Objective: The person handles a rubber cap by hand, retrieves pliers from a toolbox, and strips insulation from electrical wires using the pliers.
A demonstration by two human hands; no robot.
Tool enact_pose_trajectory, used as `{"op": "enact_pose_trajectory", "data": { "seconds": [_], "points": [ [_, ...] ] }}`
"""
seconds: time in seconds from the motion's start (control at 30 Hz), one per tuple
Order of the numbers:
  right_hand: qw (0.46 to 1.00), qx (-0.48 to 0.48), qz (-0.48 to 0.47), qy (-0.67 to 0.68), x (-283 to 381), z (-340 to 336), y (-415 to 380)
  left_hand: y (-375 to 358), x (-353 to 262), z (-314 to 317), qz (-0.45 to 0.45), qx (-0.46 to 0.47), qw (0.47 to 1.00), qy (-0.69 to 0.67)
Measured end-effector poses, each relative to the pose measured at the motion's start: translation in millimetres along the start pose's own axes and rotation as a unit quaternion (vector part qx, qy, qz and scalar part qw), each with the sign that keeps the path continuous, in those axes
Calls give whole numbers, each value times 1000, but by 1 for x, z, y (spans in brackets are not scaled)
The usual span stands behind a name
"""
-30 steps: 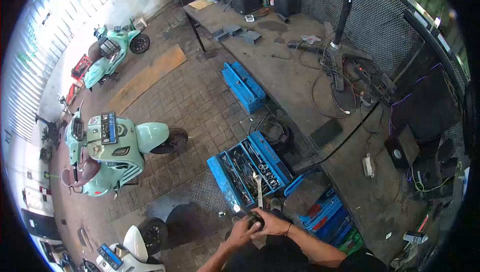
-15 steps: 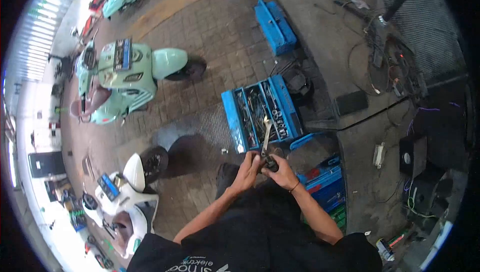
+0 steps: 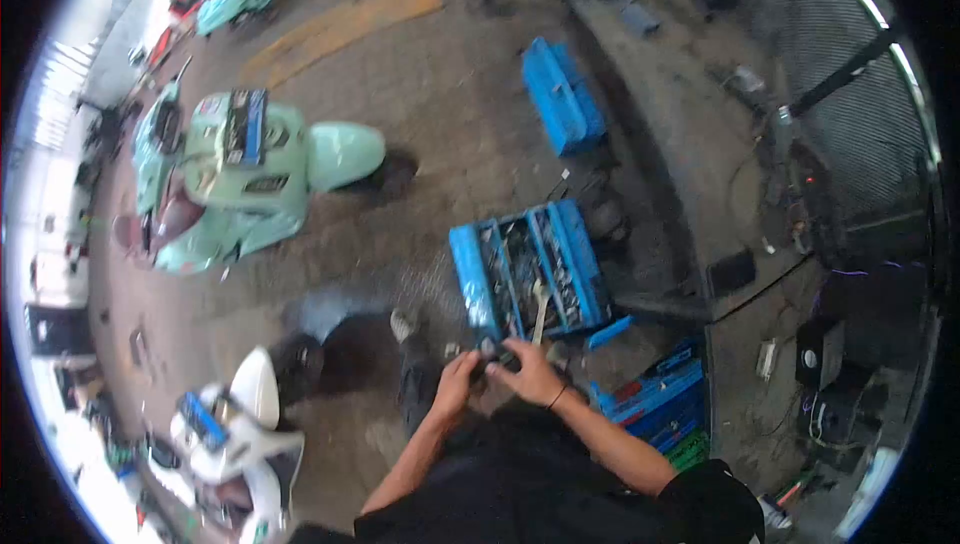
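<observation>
My left hand (image 3: pixel 456 386) and my right hand (image 3: pixel 532 376) are close together in front of my body, fingers closed around a short, dark, roughly cylindrical part (image 3: pixel 497 356). Motion blur and the fingers hide what kind of part it is. Just beyond them stands an open blue metal toolbox (image 3: pixel 467 262), its trays full of metal hand tools. A long silver wrench (image 3: pixel 540 314) lies over the toolbox's near side, its lower end close to my right hand's fingers.
A closed blue toolbox (image 3: pixel 563 99) stands farther off. Blue cases (image 3: pixel 655 394) lie at my right. To the left are a mint-green scooter (image 3: pixel 250 164) and a white scooter (image 3: pixel 255 394). A dark speaker-like box (image 3: pixel 820 354) and cables lie at far right.
The view has shifted, so the toolbox and scooters appear lower. Both hands have moved left relative to the toolbox with the dark part, while the wrench keeps its place over the box.
</observation>
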State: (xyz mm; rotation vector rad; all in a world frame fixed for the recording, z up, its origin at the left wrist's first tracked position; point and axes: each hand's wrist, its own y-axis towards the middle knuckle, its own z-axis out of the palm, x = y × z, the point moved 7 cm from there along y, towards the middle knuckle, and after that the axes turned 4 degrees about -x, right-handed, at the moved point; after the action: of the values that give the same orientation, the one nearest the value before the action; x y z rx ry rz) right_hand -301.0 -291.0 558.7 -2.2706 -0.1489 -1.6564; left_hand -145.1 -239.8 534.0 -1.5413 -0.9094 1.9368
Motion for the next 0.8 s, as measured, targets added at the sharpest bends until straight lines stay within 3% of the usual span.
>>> {"op": "enact_pose_trajectory", "data": {
  "seconds": [0.1,0.13,0.17,0.23,0.3,0.37,0.4,0.43,0.47,0.57,0.6,0.7,0.77,0.8],
  "points": [
    [999,9,47,-16,1,62,52,27,-38,-60,-6,16,1000,-25],
    [987,121,105,24,11,88,77,40,-37,-94,-2,0,1000,-17],
    [994,50,53,85,44,102,95,65,-48,-119,15,-14,1000,-16],
    [979,75,117,152,44,161,131,67,-77,-161,-13,-33,999,13],
    [984,59,93,143,84,199,159,67,-137,-207,66,-68,995,11],
    [983,45,57,166,129,235,195,92,-154,-262,110,-61,991,52],
    [990,47,41,124,147,243,209,95,-169,-284,164,-118,976,78],
    [996,46,22,77,161,248,225,85,-207,-288,220,-172,955,99],
    [1000,10,-13,24,168,251,238,76,-235,-282,206,-145,966,63],
    [999,-25,4,36,189,229,272,100,-282,-269,197,-87,970,114],
    [997,-75,-18,14,164,225,285,117,-291,-262,278,-80,945,155],
    [992,-110,44,36,149,183,310,167,-296,-228,198,-13,975,103],
    [971,-239,28,-17,166,141,318,201,-307,-204,219,70,965,126],
    [975,-218,51,4,162,127,331,198,-335,-187,231,77,958,155]
  ]
}}
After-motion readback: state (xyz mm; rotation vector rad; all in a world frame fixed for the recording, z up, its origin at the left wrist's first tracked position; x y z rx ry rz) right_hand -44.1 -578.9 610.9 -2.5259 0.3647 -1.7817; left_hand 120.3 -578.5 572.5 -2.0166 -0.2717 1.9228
